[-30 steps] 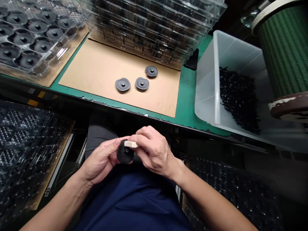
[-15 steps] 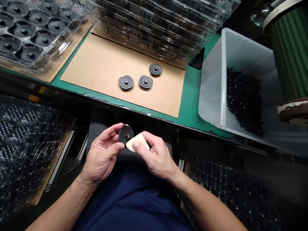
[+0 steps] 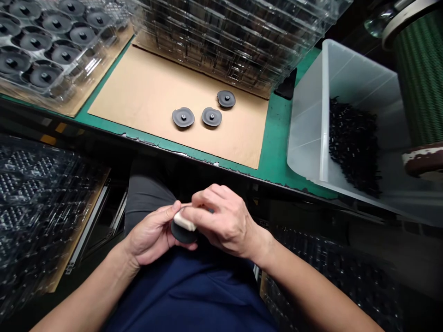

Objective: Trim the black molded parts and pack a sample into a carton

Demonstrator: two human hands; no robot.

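Left hand [image 3: 152, 235] grips black disc [image 3: 182, 234] over lap, near worktop [image 3: 273, 152] edge. Right hand [image 3: 221, 221] fingers pinch pale block [image 3: 184, 221], now back pressed on disc after lifting off; rubbing continues. Three discs [image 3: 204, 110] unmoved on cardboard [image 3: 145, 97].

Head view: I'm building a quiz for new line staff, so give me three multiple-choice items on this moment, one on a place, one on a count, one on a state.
1. Where do the loose black discs lie?
A. in the clear bin
B. on the cardboard sheet
C. on the lap

2. How many loose discs lie there?
A. three
B. five
C. one

3. What is the state of the black disc in hand?
A. lying free on the bench
B. dropped in the bin
C. held by the left hand, with the right hand pressing a pale block on it

Answers: 1 B, they sit on the tan sheet, apart from the clear bin. 2 A, three can be counted. 3 C, both hands close round it over the lap.
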